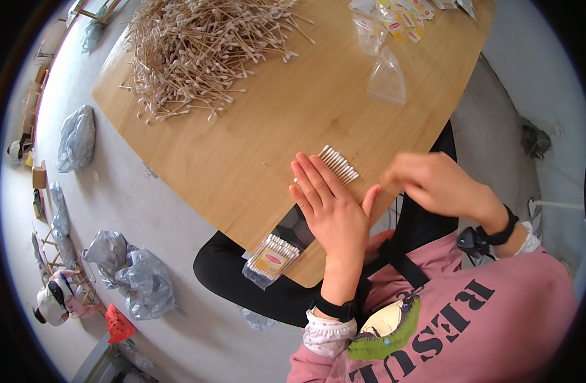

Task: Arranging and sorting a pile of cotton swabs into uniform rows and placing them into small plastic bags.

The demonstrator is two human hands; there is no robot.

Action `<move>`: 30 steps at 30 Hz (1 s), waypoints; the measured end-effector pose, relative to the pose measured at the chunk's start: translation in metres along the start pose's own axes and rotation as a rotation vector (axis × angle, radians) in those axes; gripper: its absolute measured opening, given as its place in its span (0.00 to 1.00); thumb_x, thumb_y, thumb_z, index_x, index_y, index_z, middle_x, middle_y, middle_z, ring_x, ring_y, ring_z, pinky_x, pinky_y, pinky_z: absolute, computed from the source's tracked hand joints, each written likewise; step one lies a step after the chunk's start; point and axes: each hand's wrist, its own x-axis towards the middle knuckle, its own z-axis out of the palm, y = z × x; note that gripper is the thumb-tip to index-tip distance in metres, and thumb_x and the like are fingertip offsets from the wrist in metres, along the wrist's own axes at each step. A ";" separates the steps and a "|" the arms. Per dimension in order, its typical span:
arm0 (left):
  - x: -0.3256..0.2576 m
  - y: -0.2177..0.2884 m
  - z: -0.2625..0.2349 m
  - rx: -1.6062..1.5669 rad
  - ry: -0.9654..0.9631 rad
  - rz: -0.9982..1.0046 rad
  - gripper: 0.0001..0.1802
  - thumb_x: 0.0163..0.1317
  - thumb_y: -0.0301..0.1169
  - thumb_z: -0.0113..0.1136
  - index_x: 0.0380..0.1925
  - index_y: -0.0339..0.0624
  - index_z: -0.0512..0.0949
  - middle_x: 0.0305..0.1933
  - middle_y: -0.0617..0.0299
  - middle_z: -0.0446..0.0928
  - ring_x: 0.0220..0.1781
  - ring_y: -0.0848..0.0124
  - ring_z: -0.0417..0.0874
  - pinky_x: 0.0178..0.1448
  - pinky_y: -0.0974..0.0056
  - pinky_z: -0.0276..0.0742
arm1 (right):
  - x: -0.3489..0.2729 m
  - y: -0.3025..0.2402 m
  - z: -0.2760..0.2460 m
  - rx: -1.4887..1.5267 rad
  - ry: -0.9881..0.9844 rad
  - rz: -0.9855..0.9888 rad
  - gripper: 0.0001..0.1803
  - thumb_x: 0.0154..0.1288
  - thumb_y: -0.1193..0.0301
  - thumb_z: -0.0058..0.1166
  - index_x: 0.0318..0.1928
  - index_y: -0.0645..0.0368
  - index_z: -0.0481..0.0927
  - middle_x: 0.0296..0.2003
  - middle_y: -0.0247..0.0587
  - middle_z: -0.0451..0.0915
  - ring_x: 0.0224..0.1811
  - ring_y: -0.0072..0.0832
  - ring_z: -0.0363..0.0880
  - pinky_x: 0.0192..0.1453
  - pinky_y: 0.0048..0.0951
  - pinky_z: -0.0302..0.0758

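A short row of white-tipped cotton swabs point(339, 165) lies side by side on the wooden table point(254, 153). My left hand point(328, 201) rests flat over their near left part, fingers stretched out and thumb apart, covering some of the sticks. To the right of the row, my right hand point(433, 182) hovers with bent fingers. Motion smears its fingertips, so whether they hold anything is unclear. A clear bag packed with cotton swabs point(272, 258), with a yellow label inside, lies at the near left table edge.
A large heap of loose cotton swabs point(203, 54) covers the far left of the table. Clear zip bags point(387, 76) and yellow printed cards point(404, 19) lie at the far right. Grey plastic bags point(143, 281) and a red bag point(118, 324) stand on the floor at left.
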 end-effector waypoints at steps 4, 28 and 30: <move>0.004 0.004 0.002 -0.002 0.010 0.007 0.63 0.60 0.70 0.52 0.75 0.24 0.49 0.81 0.36 0.46 0.85 0.48 0.43 0.84 0.47 0.36 | 0.037 -0.002 0.037 0.396 0.497 -0.130 0.21 0.66 0.82 0.48 0.59 0.64 0.72 0.54 0.54 0.80 0.56 0.50 0.80 0.60 0.37 0.78; 0.001 -0.007 -0.005 0.079 -0.034 0.029 0.57 0.68 0.65 0.47 0.75 0.22 0.48 0.81 0.35 0.45 0.85 0.48 0.41 0.84 0.47 0.33 | -0.048 0.067 0.032 -0.091 0.031 -0.729 0.07 0.49 0.80 0.57 0.31 0.60 0.75 0.28 0.40 0.78 0.29 0.40 0.80 0.28 0.37 0.75; 0.002 -0.012 -0.005 0.099 -0.019 0.031 0.55 0.69 0.64 0.45 0.75 0.22 0.48 0.81 0.34 0.45 0.85 0.48 0.41 0.84 0.47 0.32 | -0.038 0.058 0.030 0.190 0.291 -0.496 0.07 0.50 0.82 0.55 0.32 0.61 0.76 0.29 0.41 0.78 0.31 0.40 0.80 0.33 0.38 0.77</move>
